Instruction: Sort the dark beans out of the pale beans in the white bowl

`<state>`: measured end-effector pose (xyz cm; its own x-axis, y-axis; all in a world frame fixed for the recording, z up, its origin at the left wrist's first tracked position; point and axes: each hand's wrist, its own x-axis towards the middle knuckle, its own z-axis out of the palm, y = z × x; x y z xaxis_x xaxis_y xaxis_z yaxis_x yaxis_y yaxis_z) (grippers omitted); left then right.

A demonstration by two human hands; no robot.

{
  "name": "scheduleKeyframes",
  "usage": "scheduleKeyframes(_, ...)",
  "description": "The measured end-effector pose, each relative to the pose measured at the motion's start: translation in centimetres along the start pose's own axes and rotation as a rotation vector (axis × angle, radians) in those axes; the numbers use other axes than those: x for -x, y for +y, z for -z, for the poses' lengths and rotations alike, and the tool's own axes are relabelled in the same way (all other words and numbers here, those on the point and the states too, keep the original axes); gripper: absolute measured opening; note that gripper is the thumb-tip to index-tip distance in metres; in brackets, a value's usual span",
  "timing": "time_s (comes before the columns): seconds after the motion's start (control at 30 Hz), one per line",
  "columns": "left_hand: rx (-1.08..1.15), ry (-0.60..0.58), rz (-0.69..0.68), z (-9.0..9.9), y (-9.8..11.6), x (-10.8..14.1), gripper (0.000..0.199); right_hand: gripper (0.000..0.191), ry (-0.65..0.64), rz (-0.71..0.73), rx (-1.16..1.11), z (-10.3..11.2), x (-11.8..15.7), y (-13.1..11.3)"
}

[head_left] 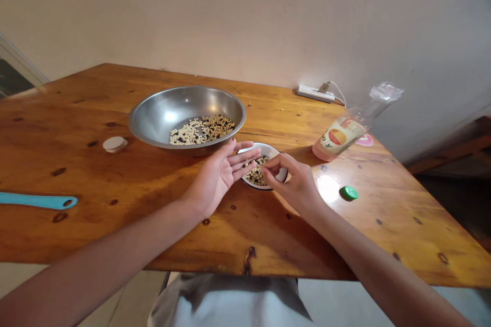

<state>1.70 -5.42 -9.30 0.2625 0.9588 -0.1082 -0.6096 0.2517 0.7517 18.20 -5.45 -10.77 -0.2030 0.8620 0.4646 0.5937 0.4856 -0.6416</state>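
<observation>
My left hand (222,171) is palm up with its fingers stretched out over the left rim of a small white bowl (271,149). A few pale beads seem to lie near its fingertips. Over the bowl's right side, my right hand (293,179) has thumb and index finger pinched together; whatever is between them is too small to make out. Pale and dark beads (256,174) lie inside the small bowl. Behind my left hand stands a large steel bowl (157,112), with many pale and black beads (203,130) across its bottom.
A bottle with an orange label (339,135) leans at the right, near a green cap (349,193). A power strip (315,93) lies by the wall. At the left are a white lid (114,144) and a blue handle (38,200) on the wooden table (153,240).
</observation>
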Motion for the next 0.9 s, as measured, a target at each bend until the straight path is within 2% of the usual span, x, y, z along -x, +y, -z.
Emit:
scheduleKeyframes(0.63, 0.001, 0.012, 0.027, -0.12, 0.07, -0.04, 0.030, 0.007, 0.009, 0.003, 0.016, -0.24, -0.01, 0.42)
scheduleKeyframes(0.9, -0.070, -0.029, 0.012, 0.00, -0.18, -0.05, 0.027, 0.005, -0.014, -0.001, 0.028, -0.20, -0.07, 0.57)
